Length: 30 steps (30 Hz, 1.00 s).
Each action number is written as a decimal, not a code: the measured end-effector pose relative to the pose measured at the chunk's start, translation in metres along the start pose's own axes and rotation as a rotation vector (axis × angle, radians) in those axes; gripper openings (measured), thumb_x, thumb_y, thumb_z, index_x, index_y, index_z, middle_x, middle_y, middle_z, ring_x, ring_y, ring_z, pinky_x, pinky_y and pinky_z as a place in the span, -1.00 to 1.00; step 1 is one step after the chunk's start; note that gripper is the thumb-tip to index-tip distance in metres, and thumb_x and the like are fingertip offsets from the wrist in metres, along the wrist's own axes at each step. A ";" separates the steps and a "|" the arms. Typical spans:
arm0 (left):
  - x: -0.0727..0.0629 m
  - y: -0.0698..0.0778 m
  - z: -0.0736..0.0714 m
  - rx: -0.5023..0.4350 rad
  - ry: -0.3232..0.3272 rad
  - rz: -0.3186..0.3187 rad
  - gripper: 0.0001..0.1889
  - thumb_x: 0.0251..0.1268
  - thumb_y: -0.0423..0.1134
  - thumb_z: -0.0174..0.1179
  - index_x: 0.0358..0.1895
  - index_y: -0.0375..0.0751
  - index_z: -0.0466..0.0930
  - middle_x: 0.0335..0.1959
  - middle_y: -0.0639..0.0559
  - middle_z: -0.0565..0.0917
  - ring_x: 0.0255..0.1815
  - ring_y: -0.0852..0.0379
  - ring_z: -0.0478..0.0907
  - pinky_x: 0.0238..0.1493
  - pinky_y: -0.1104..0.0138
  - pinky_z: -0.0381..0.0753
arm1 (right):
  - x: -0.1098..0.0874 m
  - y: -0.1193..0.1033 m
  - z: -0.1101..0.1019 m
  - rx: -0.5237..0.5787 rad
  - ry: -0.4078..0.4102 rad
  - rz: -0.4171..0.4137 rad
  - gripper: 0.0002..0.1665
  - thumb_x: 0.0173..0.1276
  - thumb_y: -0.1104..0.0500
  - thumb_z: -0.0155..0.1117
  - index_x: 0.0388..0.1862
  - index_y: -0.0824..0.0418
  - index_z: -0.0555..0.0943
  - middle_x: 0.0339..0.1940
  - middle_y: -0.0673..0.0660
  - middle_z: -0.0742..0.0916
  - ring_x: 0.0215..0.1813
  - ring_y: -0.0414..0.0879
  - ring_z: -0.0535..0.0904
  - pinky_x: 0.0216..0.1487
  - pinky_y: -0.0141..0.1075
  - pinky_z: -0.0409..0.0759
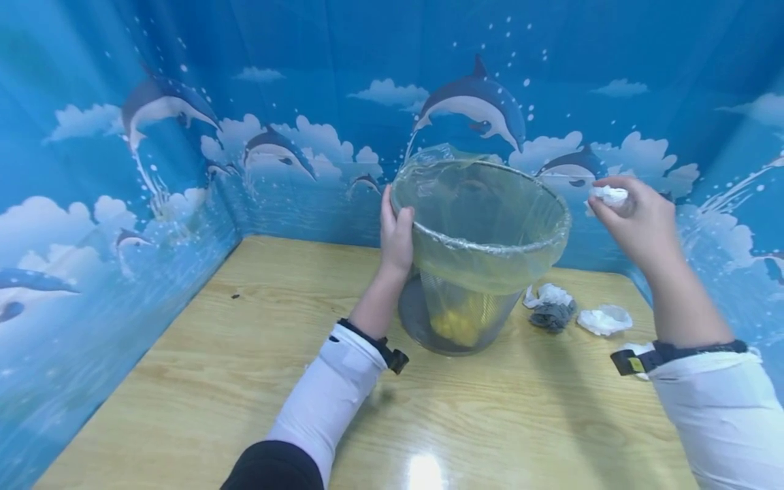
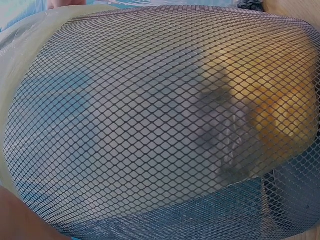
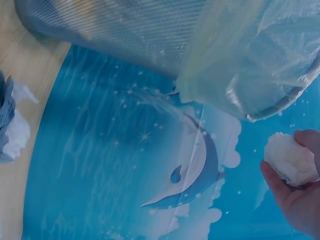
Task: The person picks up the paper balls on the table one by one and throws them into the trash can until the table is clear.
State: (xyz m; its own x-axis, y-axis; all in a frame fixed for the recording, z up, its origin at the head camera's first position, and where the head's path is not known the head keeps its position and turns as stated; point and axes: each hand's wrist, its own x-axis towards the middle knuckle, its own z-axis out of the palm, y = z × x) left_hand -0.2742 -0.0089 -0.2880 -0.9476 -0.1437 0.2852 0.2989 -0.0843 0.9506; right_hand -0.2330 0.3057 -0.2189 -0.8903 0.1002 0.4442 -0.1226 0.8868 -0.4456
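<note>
A mesh waste bin stands on the table, lined with a pale yellow-green translucent bag folded over its rim. Yellow material shows through the mesh near the bottom; in the left wrist view something darker lies beside it. My left hand holds the bin's rim at the left, thumb on the near side. To the right of the rim, apart from it, my right hand pinches a crumpled white wad between thumb and fingers. That white wad also appears in the right wrist view.
Right of the bin lie a crumpled grey wad, a white wad touching it and another white wad. Something white is partly hidden behind the right wrist strap. A blue dolphin-print curtain surrounds the wooden table.
</note>
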 end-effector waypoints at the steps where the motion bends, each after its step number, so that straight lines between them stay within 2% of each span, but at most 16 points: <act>1: 0.000 0.000 0.000 0.000 -0.001 0.002 -0.25 0.31 -0.06 -0.19 0.57 0.03 -0.17 0.59 0.05 -0.06 0.57 0.01 -0.03 0.51 0.02 0.06 | 0.000 -0.002 0.000 0.002 0.015 -0.003 -0.38 0.44 -0.18 0.02 0.34 0.12 0.44 0.03 0.40 0.65 -0.57 -0.46 0.39 -0.54 -0.29 0.36; 4: 0.001 0.001 0.000 0.000 -0.002 0.006 -0.25 0.32 -0.07 -0.19 0.57 0.03 -0.17 0.59 0.04 -0.06 0.57 0.00 -0.03 0.51 0.02 0.06 | -0.001 -0.007 0.000 0.030 0.056 -0.012 -0.41 0.44 -0.15 0.06 0.32 0.10 0.46 -0.01 0.38 0.64 -0.62 -0.53 0.33 -0.59 -0.32 0.32; 8: 0.000 0.001 0.000 0.010 0.004 -0.004 -0.24 0.30 -0.03 -0.17 0.57 0.05 -0.16 0.59 0.05 -0.05 0.57 0.00 -0.02 0.50 0.01 0.07 | -0.003 -0.017 0.002 0.081 0.088 -0.050 -0.44 0.43 -0.13 0.09 0.30 0.10 0.47 0.10 0.33 0.62 -0.60 -0.62 0.34 -0.65 -0.39 0.29; 12: 0.000 0.001 -0.001 0.010 0.003 -0.006 -0.24 0.30 -0.03 -0.18 0.57 0.04 -0.16 0.59 0.05 -0.05 0.57 0.01 -0.02 0.50 0.02 0.07 | -0.002 -0.027 0.006 0.111 0.088 -0.112 -0.47 0.42 -0.08 0.13 0.28 0.13 0.49 0.25 0.29 0.55 -0.56 -0.63 0.34 -0.65 -0.46 0.27; 18: 0.001 0.001 -0.001 0.004 -0.007 -0.006 -0.24 0.29 -0.03 -0.18 0.57 0.04 -0.17 0.59 0.06 -0.07 0.57 0.01 -0.04 0.51 0.03 0.06 | -0.002 -0.044 0.010 0.126 0.081 -0.178 -0.52 0.41 -0.01 0.17 0.25 0.12 0.53 0.24 0.25 0.57 -0.50 -0.61 0.34 -0.57 -0.56 0.29; 25: 0.000 0.001 0.000 0.006 0.000 -0.008 -0.23 0.28 -0.03 -0.18 0.57 0.04 -0.16 0.59 0.05 -0.07 0.57 0.01 -0.03 0.51 0.03 0.06 | -0.005 -0.067 0.016 0.168 0.053 -0.225 -0.53 0.41 -0.02 0.18 0.24 0.08 0.53 0.24 0.18 0.58 -0.45 -0.58 0.39 -0.56 -0.54 0.32; 27: 0.001 0.000 0.000 0.005 0.000 -0.008 -0.23 0.28 -0.03 -0.18 0.57 0.04 -0.16 0.59 0.05 -0.06 0.57 0.01 -0.02 0.51 0.03 0.06 | -0.005 -0.073 0.017 0.169 0.043 -0.233 -0.53 0.41 -0.02 0.18 0.24 0.08 0.53 0.26 0.18 0.57 -0.38 -0.48 0.49 -0.57 -0.50 0.33; 30: 0.001 0.000 0.000 0.002 -0.003 -0.008 -0.23 0.28 -0.02 -0.17 0.57 0.04 -0.16 0.59 0.05 -0.06 0.57 0.01 -0.02 0.51 0.03 0.06 | -0.007 -0.082 0.018 0.160 0.017 -0.241 -0.53 0.42 -0.03 0.17 0.25 0.08 0.52 0.27 0.20 0.56 -0.22 -0.16 0.61 -0.48 -0.45 0.37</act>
State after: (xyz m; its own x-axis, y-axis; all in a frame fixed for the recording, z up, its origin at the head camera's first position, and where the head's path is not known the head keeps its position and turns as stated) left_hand -0.2748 -0.0091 -0.2877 -0.9503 -0.1396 0.2783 0.2913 -0.0830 0.9530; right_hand -0.2251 0.2241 -0.1998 -0.8199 -0.0956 0.5645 -0.3982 0.8036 -0.4423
